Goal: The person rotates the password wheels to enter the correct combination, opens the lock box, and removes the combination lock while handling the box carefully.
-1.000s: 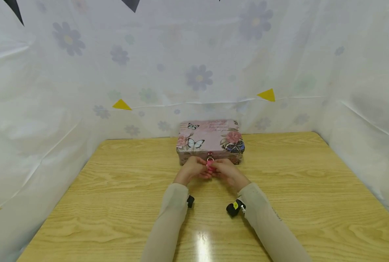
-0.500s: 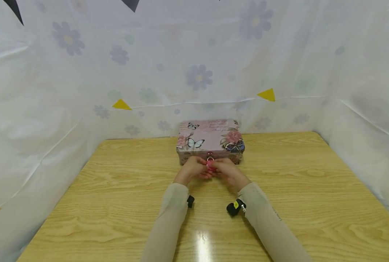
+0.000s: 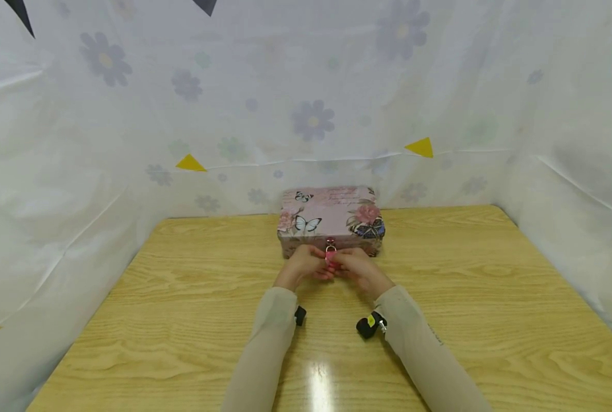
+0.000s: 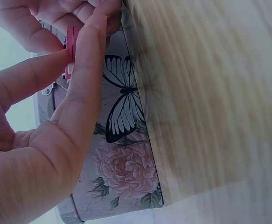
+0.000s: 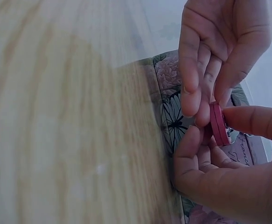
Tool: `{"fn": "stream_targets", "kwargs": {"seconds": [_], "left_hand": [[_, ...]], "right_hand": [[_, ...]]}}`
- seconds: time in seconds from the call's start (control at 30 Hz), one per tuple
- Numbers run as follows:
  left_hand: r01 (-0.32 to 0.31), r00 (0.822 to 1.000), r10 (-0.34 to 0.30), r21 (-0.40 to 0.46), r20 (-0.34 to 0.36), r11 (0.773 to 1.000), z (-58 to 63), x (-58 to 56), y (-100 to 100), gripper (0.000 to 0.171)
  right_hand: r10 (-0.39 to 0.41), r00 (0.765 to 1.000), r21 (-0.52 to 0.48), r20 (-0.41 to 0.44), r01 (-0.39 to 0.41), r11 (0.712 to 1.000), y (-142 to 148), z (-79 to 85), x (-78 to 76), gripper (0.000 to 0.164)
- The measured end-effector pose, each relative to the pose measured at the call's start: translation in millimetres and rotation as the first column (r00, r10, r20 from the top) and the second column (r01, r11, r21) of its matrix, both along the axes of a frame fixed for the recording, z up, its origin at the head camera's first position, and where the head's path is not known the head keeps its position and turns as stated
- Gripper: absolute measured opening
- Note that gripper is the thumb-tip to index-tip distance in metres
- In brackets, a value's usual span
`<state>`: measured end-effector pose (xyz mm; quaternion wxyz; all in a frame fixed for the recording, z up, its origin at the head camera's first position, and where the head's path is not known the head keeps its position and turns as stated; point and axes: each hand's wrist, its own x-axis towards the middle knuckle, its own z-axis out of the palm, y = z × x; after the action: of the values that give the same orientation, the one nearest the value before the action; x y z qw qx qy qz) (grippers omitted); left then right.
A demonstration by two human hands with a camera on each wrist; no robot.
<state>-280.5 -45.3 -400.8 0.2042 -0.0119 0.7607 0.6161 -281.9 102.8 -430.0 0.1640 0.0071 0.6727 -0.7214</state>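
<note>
Along the front of the flowered box (image 3: 328, 213), near the far edge of the tabletop (image 3: 192, 297), I see left grip (image 3: 306, 264) and right grip (image 3: 360, 269) unmoved over the last second: both nearly closed, thumb and fingers pinching the red padlock (image 5: 221, 125) just below the clasp (image 3: 330, 241). Nothing has visibly given; I judge the work no further along. Whether the shackle (image 3: 331, 246) is latched, I cannot tell.

padlock (image 5: 219, 125): pinkish-red | box (image 3: 331, 213): pink, rose-and-butterfly print | table (image 3: 208, 274): yellow woodgrain
</note>
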Motion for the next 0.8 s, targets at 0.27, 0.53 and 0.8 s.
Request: {"fn": "stream_targets", "kwargs": {"seconds": [0.27, 0.53, 0.8], "left_hand": [[0.009, 1.0, -0.009, -0.008, -0.013, 1.0, 0.3, -0.7, 0.0, 0.023], [0.011, 1.0, -0.011, -0.007, -0.008, 1.0, 0.8, -0.1, 0.1, 0.023], [0.01, 1.0, -0.01, -0.003, -0.011, 1.0, 0.0, 0.1, 0.5, 0.025]], "right_hand": [[0.008, 1.0, 0.002, -0.005, -0.008, 1.0, 0.2, 3.0, -1.1, 0.028], [0.026, 1.0, 0.017, -0.004, -0.026, 1.0, 2.0, 3.3, -0.3, 0.028], [0.037, 0.999, 0.02, -0.01, -0.037, 0.999, 2.5, 1.4, -0.5, 0.029]]}}
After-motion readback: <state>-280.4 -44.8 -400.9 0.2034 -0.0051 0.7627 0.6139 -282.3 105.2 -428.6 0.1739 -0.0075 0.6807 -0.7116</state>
